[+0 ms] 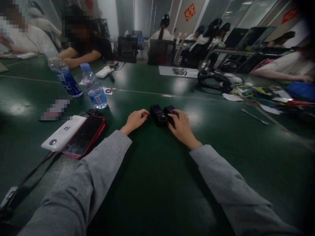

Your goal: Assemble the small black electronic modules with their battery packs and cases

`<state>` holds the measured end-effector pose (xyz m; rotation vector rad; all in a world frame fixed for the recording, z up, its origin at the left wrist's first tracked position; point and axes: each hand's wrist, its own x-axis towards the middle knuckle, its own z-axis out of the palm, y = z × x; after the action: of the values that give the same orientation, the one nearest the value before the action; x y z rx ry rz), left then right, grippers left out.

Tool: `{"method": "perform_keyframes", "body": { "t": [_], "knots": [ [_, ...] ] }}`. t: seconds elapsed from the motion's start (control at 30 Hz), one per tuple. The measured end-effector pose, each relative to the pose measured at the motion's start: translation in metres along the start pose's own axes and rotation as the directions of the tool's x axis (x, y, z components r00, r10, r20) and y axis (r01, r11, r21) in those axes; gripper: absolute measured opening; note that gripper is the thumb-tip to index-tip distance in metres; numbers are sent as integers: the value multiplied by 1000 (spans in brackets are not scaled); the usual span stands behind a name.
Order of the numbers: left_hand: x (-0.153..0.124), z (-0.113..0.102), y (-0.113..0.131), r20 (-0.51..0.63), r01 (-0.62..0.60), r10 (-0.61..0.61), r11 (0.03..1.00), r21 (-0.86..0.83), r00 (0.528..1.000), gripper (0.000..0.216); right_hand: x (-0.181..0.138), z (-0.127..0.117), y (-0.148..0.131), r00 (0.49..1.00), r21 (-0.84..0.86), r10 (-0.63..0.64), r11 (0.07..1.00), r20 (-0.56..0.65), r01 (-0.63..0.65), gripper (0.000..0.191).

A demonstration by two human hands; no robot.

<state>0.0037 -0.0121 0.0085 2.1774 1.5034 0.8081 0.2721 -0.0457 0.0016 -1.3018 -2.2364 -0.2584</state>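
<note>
The right hand is clamping its grip on the right black device; the left hand, grip curled together and empty, is resting just left of the left black device.

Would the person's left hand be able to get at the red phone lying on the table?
Probably yes: the red phone lies just left of the left hand, with bare table between.
</note>
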Motion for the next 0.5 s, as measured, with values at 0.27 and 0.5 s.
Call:
{"method": "perform_keyframes", "body": {
  "t": [0.27, 0.5],
  "knots": [
    [0, 0, 1, -6, -7, 7, 1000, 1, 1000, 23, 0, 0, 1, 1000, 16, 0, 1000, 0, 0, 41],
    [1, 0, -1, 7, -8, 8, 1000, -1, 1000, 23, 0, 0, 0, 1000, 3, 6, 1000, 2, -6, 39]
  ]
}}
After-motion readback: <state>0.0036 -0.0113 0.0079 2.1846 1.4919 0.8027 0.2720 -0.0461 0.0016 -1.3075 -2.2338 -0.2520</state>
